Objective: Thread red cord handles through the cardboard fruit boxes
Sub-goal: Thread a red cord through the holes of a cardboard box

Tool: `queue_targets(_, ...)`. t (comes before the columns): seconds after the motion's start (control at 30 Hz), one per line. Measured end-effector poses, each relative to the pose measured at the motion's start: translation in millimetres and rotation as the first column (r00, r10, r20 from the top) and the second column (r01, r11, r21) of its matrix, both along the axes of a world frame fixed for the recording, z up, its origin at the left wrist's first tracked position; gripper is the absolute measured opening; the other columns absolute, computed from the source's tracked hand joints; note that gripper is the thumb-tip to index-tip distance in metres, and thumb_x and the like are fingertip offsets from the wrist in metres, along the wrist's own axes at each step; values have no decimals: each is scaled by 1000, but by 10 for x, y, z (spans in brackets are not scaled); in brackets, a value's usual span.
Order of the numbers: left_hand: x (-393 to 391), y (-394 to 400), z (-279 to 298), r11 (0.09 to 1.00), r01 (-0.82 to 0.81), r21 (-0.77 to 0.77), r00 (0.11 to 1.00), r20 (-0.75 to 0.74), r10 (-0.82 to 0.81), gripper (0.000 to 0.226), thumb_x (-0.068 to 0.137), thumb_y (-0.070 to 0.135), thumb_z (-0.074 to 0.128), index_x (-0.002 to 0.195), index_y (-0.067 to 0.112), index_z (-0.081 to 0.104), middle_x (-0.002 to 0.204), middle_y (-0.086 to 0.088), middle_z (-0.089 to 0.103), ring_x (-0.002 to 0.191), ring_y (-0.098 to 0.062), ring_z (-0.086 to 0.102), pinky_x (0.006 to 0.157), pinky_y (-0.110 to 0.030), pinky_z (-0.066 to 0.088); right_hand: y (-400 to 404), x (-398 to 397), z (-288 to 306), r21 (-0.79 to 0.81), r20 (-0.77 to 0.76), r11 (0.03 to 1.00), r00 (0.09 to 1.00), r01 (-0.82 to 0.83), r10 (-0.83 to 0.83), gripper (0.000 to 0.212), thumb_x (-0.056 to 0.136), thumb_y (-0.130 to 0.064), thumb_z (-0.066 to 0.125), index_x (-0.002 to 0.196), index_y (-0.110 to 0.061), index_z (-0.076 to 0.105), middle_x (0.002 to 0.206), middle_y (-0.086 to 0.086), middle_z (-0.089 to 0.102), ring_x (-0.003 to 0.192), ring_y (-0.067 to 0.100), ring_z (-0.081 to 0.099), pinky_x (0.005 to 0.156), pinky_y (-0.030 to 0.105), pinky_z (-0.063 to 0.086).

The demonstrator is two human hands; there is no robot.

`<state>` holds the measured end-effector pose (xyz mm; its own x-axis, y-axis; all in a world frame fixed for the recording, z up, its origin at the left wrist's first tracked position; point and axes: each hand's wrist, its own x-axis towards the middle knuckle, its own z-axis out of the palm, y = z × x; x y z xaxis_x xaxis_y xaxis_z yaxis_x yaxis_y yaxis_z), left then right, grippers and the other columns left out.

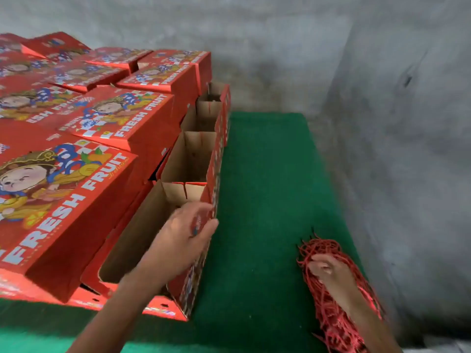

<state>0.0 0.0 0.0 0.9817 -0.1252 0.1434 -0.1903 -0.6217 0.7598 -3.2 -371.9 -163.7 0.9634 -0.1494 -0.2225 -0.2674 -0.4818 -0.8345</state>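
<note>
Nearest, an open cardboard fruit box [142, 233] stands on the green surface [267, 200], its brown inside showing nothing in it. The left hand [183, 238] grips its right wall at the rim, thumb outside. Behind it more open boxes [193, 159] stand in a row. Well apart to the right, the right hand [331, 273] grasps strands of a bundle of red cords [328, 312]. Closed printed boxes [84, 123] are stacked to the left, with a grey wall [382, 98] behind.

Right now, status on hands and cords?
Left hand grips box wall. Right hand picking at cords on mat. Nothing between.
</note>
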Motion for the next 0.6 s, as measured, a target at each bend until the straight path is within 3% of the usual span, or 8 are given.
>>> queue_targets(0.07, 320, 11, -87, 990, -67, 120, 990, -115, 81, 53, 96, 49, 59, 141, 25, 45, 134, 7, 57, 118, -9, 55, 102, -33, 48, 44, 151, -77, -88, -76, 996, 997, -13, 6, 33, 97, -24, 72, 128, -14, 66, 122, -1, 69, 106, 15, 66, 91, 28, 49)
queue_targets(0.13, 594, 41, -135, 985, -101, 142, 942, -303, 141, 66, 96, 52, 60, 148, 22, 33, 138, 0, 55, 109, -12, 55, 91, -33, 48, 69, 268, -159, -213, -152, 974, 987, -76, 43, 42, 98, -19, 71, 137, -8, 61, 133, 6, 65, 117, 22, 64, 102, 35, 49)
queue_targets(0.23, 826, 68, -314, 983, -93, 157, 838, -521, 162, 67, 95, 53, 60, 148, 20, 35, 126, -1, 62, 98, -18, 63, 87, -39, 53, 61, 326, -334, -421, -251, 886, 964, -193, 90, 47, 99, -21, 66, 144, -11, 55, 144, 7, 59, 130, 23, 59, 112, 41, 46)
queue_targets(0.33, 960, 117, -404, 995, -93, 40, 699, -709, 94, 51, 99, 42, 60, 144, 23, 46, 117, -2, 69, 99, -25, 70, 95, -50, 56, 107, 351, -399, -610, -300, 730, 942, -309, 148, 51, 101, -25, 61, 150, -20, 47, 144, 4, 56, 128, 22, 59, 102, 40, 54)
queue_targets(0.47, 1048, 89, -455, 990, -144, 7, 616, -782, 95, 45, 103, 30, 53, 144, 18, 44, 120, -9, 69, 104, -33, 70, 96, -56, 54, 214, 456, -444, -730, -369, 556, 914, -398, 169, 61, 104, -31, 57, 158, -24, 30, 134, 6, 58, 112, 25, 66, 86, 39, 61)
queue_targets(0.6, 1055, -3, -465, 981, -185, -56, 533, -845, 52, 39, 102, 19, 51, 141, 13, 48, 114, -11, 73, 101, -34, 72, 92, -56, 57, 278, 543, -510, -790, -393, 447, 906, -420, 156, 41, 108, -33, 49, 146, -20, 47, 118, 3, 68, 101, 22, 70, 81, 34, 58)
